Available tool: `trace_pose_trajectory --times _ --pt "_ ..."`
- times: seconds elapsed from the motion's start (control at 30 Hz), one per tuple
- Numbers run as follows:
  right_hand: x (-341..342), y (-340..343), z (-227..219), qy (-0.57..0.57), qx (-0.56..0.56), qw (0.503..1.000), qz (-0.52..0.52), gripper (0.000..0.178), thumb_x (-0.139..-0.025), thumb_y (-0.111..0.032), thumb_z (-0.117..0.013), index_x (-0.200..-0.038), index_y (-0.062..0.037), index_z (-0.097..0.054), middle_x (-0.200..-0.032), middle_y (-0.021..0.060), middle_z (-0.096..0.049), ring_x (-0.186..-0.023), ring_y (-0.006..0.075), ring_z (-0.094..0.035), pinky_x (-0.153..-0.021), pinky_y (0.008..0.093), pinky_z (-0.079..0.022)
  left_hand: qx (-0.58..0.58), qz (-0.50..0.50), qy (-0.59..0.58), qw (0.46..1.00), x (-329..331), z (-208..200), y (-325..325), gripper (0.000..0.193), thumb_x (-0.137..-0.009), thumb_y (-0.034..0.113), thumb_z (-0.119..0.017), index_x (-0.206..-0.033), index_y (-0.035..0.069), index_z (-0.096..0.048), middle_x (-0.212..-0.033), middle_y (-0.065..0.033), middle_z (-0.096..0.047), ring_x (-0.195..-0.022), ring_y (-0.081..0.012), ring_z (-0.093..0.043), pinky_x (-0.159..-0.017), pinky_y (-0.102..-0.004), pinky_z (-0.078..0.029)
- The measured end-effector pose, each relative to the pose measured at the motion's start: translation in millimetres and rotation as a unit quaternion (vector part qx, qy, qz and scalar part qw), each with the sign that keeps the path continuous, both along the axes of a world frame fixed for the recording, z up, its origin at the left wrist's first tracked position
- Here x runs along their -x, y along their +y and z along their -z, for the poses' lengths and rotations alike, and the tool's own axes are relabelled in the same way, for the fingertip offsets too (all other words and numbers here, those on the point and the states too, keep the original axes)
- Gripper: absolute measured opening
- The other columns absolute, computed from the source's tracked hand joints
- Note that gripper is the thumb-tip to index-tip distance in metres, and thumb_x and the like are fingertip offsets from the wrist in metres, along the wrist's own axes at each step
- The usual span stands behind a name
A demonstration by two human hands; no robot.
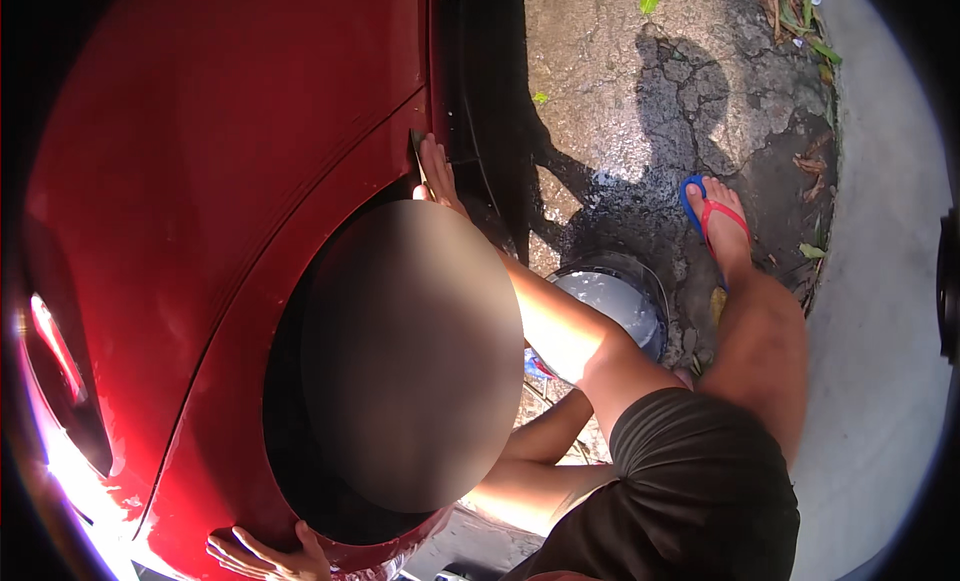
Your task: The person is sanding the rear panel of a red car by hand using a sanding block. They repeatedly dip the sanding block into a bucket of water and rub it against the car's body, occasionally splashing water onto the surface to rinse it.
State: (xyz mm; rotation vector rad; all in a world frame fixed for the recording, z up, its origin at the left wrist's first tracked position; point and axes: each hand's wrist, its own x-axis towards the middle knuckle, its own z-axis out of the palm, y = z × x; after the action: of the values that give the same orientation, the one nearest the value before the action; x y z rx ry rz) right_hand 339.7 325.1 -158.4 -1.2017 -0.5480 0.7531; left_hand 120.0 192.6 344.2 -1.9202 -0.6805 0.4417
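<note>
My left hand (pixel 270 556) rests on the red car's (pixel 220 241) painted panel at the lower left. Its fingers are spread and it holds nothing that I can see. Farther up, my right hand (pixel 437 171) touches the car at the upper end of the wheel arch, fingers stretched out. A thin dark shape shows beside those fingers; whether it is an object or a shadow I cannot tell. Between my hands a blurred oval covers most of the wheel opening (pixel 285 411). The wheel itself is hidden.
A bucket (pixel 655 326) with whitish, cloudy water stands right of the car. My foot, in a blue flip-flop (pixel 692 203) with a red strap, is on the wet, cracked concrete (pixel 590 61). A pale wall (pixel 890 281) with leaves along its base runs down the right side.
</note>
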Motion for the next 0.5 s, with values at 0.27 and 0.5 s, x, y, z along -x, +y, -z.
trace_pose_trajectory --times 0.27,0.5 --pt "-9.3 6.6 5.1 0.006 -0.061 0.998 0.002 0.072 -0.113 -0.047 -0.025 -0.169 -0.0072 -0.005 -0.175 0.0219 -0.003 -0.162 0.0364 -0.005 -0.129 0.0526 -0.002 0.018 -0.014 -0.015 1.000 -6.0 -1.0 -10.7 0.089 -0.098 0.063 -0.059 -0.161 0.005 -0.035 -0.167 -0.0288 -0.026 -0.153 -0.0516 -0.025 -0.120 -0.0702 -0.024" --pt "-18.2 11.2 -9.2 -0.004 -0.060 0.998 -0.017 0.080 -0.110 -0.058 -0.019 -0.168 -0.0067 0.002 -0.175 0.0216 0.006 -0.162 0.0361 0.002 -0.130 0.0506 -0.001 0.000 0.001 -0.013 1.000 -5.6 4.5 -10.9 0.089 -0.098 0.065 -0.058 -0.160 0.003 -0.038 -0.166 -0.0301 -0.028 -0.152 -0.0520 -0.028 -0.119 -0.0697 -0.027"
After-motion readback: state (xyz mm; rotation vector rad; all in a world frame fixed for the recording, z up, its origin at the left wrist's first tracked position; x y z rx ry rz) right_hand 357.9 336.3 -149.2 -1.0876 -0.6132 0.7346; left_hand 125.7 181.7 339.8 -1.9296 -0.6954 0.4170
